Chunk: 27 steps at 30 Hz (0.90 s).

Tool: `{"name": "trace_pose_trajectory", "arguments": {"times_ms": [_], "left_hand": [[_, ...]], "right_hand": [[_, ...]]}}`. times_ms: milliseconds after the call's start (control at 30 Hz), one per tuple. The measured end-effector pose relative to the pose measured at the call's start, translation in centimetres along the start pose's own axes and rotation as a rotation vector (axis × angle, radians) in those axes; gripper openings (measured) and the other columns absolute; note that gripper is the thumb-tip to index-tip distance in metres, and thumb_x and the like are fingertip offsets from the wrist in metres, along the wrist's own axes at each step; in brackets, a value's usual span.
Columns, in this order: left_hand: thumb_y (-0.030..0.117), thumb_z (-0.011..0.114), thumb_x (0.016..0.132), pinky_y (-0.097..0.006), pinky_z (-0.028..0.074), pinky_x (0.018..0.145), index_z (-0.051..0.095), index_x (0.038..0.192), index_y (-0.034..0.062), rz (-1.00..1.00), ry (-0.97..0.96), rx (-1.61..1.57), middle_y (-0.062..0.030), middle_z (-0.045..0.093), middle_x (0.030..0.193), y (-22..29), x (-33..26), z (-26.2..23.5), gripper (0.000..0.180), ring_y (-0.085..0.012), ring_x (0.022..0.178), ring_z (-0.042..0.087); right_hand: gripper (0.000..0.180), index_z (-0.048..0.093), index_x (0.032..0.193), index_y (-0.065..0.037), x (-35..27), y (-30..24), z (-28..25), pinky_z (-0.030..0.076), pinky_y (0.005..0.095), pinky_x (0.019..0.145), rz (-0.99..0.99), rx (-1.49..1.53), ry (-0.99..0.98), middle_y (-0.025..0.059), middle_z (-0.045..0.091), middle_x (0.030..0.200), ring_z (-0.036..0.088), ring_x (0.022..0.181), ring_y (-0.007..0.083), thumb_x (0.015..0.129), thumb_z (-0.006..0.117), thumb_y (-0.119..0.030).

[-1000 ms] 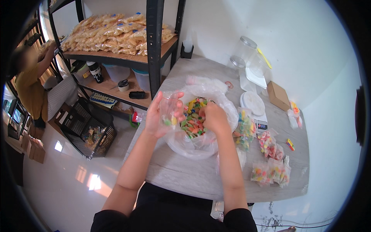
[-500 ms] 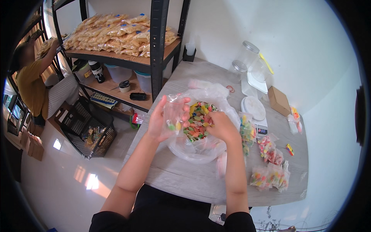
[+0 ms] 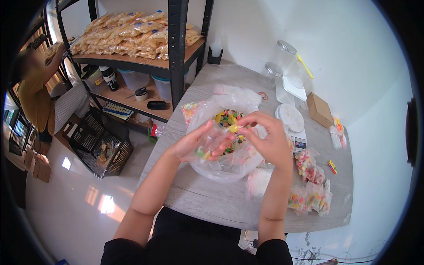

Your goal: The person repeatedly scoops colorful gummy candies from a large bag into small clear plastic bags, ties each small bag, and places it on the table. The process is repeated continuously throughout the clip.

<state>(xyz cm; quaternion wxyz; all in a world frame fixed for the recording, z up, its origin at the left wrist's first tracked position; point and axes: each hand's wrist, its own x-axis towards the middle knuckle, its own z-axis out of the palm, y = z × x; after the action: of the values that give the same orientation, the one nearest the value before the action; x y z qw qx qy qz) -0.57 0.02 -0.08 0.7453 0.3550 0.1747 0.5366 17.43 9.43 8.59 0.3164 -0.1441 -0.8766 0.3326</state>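
My left hand point(image 3: 191, 143) is closed on a small clear plastic bag point(image 3: 211, 142), tilted, with a few green and yellow candies at its lower end. At the bag's mouth, the thumb and fingers of my right hand point(image 3: 269, 140) pinch a yellow candy point(image 3: 233, 128). Both hands are above a large translucent plastic bag point(image 3: 216, 173), spread wide on the table. Inside lie many colourful candies point(image 3: 227, 117), partly hidden by my hands.
A kitchen scale point(image 3: 290, 119) stands right of the big bag, with filled candy packets point(image 3: 309, 198) nearer me. Clear jars point(image 3: 282, 55) and a cardboard box point(image 3: 319, 110) line the wall. To the left are a shelf of bagged snacks point(image 3: 132, 39), a black crate point(image 3: 99, 141) and another person point(image 3: 37, 95).
My right hand has come up out of the big bag with a yellow candy, to the small bag's mouth. My left hand has tilted the small bag toward it.
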Motion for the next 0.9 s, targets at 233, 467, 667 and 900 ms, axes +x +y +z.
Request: {"name": "trace_pose_trajectory", "arguments": {"times_ms": [233, 467, 667, 900], "left_hand": [[0.056, 0.028, 0.094, -0.025, 0.035, 0.057, 0.046, 0.119, -0.0008, 0.120, -0.058, -0.065, -0.0020, 0.042, 0.080, 0.2, -0.4, -0.4, 0.065, -0.0126, 0.067, 0.042], [0.058, 0.027, 0.093, -0.027, 0.038, 0.062, 0.045, 0.120, -0.0017, 0.316, -0.084, -0.269, -0.0023, 0.041, 0.080, 0.9, -0.3, -1.3, 0.068, -0.0141, 0.070, 0.043], [0.057, 0.025, 0.093, -0.033, 0.044, 0.075, 0.044, 0.123, -0.0023, 0.363, 0.093, -0.159, -0.0083, 0.054, 0.097, 1.5, -0.4, -0.4, 0.069, -0.0201, 0.084, 0.053], [0.059, 0.024, 0.093, -0.027, 0.040, 0.064, 0.046, 0.122, -0.0018, 0.145, 0.075, -0.143, -0.0034, 0.049, 0.085, 1.5, -0.4, -0.1, 0.070, -0.0148, 0.072, 0.048]], "right_hand": [[0.021, 0.064, 0.102, 0.001, 0.4, 0.0, 2.7, 0.047, 0.0301, 0.073, -0.135, 0.148, -0.011, 0.0119, 0.064, 0.093, 0.061, 0.079, 0.0204, 0.083, 0.058, -0.005], [0.020, 0.065, 0.098, 0.000, 0.6, 3.4, 3.4, 0.049, 0.0327, 0.072, 0.106, -0.254, -0.053, 0.0144, 0.062, 0.090, 0.062, 0.078, 0.0270, 0.079, 0.057, -0.002], [0.019, 0.066, 0.093, 0.000, 0.2, 5.2, 4.5, 0.049, 0.0334, 0.069, 0.111, -0.385, -0.128, 0.0145, 0.061, 0.085, 0.060, 0.076, 0.0303, 0.075, 0.061, -0.003], [0.011, 0.065, 0.088, 0.000, 0.8, 2.4, 2.8, 0.047, 0.0315, 0.070, 0.060, -0.152, 0.117, 0.0101, 0.061, 0.084, 0.060, 0.077, 0.0219, 0.079, 0.061, -0.005]]}}
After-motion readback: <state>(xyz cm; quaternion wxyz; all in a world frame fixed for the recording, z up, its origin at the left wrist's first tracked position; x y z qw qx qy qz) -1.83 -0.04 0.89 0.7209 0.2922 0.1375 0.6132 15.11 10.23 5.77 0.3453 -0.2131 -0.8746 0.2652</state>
